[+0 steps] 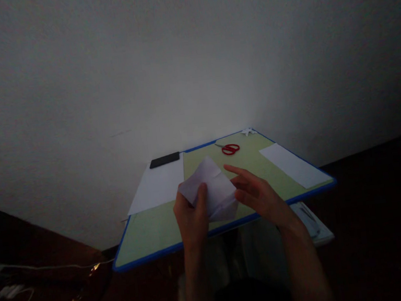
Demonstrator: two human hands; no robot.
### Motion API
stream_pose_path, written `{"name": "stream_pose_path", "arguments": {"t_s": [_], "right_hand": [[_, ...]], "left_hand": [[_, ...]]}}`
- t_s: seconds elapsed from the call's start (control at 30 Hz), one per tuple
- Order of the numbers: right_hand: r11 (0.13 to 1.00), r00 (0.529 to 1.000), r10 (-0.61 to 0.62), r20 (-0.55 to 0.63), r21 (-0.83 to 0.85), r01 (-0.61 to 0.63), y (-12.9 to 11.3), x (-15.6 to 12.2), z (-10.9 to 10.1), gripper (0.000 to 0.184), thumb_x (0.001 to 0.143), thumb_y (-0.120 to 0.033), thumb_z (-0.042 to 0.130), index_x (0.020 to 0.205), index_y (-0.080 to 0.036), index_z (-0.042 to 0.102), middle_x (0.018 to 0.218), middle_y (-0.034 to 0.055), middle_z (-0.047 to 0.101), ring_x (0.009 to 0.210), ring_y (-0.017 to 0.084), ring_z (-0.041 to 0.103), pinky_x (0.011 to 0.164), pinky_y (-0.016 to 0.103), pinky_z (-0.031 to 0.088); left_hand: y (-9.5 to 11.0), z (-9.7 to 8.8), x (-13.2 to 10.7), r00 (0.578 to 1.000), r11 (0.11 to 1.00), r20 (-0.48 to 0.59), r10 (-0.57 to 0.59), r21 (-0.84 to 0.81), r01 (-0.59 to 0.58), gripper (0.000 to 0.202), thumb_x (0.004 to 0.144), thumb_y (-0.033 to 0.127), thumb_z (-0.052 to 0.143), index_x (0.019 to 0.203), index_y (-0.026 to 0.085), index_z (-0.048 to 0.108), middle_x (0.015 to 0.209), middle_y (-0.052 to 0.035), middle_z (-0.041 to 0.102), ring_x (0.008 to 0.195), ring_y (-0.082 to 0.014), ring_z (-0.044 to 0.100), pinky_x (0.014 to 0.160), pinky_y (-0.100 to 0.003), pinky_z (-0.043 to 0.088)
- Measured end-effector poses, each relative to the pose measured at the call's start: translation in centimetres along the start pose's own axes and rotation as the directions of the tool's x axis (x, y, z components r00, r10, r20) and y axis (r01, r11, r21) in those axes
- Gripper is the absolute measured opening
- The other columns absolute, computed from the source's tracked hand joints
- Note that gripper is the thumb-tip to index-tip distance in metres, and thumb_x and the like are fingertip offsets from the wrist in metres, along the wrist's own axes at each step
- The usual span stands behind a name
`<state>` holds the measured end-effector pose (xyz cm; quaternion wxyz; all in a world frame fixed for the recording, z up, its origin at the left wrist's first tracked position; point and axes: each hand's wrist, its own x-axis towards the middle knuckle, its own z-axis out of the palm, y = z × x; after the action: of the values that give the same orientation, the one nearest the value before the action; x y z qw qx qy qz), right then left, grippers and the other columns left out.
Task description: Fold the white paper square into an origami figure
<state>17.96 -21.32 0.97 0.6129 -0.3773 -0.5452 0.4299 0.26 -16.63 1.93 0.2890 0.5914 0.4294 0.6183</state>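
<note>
A folded piece of white paper (216, 187) is held up over the front part of the table, creased and roughly square. My left hand (192, 214) grips its left side, with the thumb pressed on the face toward me and the other fingers hidden behind it. At the paper's right edge is my right hand (258, 194), fingers apart and index finger stretched out. Its thumb and fingertips come close to that edge; whether they touch it I cannot tell.
The green table (152, 238) has a blue rim. On it lie red-handled scissors (230, 149), a black flat object (164, 160), a white sheet (159, 189) at left, a white strip (294, 164) at right and paper scraps (248, 131). A wall (190, 64) stands behind.
</note>
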Motion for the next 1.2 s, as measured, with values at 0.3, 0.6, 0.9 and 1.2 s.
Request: {"name": "stream_pose_path", "arguments": {"t_s": [0.3,0.6,0.9,1.2], "right_hand": [[0.995,0.998,-0.040,-0.039,-0.095,0.036,0.6,0.7,1.0,0.034,0.085,-0.041,0.082,0.112,-0.021,0.078,0.099,0.0050,0.078,0.088,0.020,0.072,0.084,0.034,0.058],[0.982,0.990,-0.101,-0.099,-0.172,0.083,0.3,0.9,0.9,0.029,0.088,-0.042,0.079,0.105,-0.019,0.080,0.098,0.0055,0.079,0.083,0.020,0.069,0.078,0.032,0.056],[0.990,0.985,-0.113,-0.129,-0.103,0.100,0.1,0.8,1.1,0.031,0.082,-0.040,0.086,0.107,-0.022,0.082,0.095,0.0039,0.080,0.082,0.019,0.071,0.078,0.031,0.058],[0.965,0.974,-0.212,-0.074,-0.174,0.197,-0.1,0.8,1.1,0.024,0.088,-0.044,0.081,0.100,-0.023,0.084,0.088,0.0028,0.077,0.078,0.017,0.067,0.073,0.030,0.054]], "left_hand": [[-0.2,-0.2,0.2,0.966,0.979,0.164,0.202,0.005,-0.205,0.046,0.103,0.042,0.059,0.147,0.026,0.058,0.152,-0.0117,0.061,0.139,-0.0298,0.058,0.116,-0.046,0.045],[0.5,0.0,-0.4,0.938,0.988,0.321,0.133,-0.111,-0.102,0.049,0.107,0.054,0.047,0.145,0.028,0.062,0.149,-0.0121,0.063,0.130,-0.0305,0.064,0.105,-0.046,0.053],[0.7,0.7,-0.3,0.978,0.982,0.209,-0.025,-0.178,0.063,0.073,0.088,0.045,0.078,0.150,0.025,0.045,0.121,-0.0105,0.066,0.099,-0.0237,0.074,0.073,-0.029,0.059],[0.6,0.4,-1.0,0.948,0.979,0.313,-0.046,-0.175,0.105,0.051,0.092,0.056,0.071,0.126,0.020,0.057,0.109,-0.0067,0.069,0.097,-0.0220,0.068,0.086,-0.033,0.056]]}}
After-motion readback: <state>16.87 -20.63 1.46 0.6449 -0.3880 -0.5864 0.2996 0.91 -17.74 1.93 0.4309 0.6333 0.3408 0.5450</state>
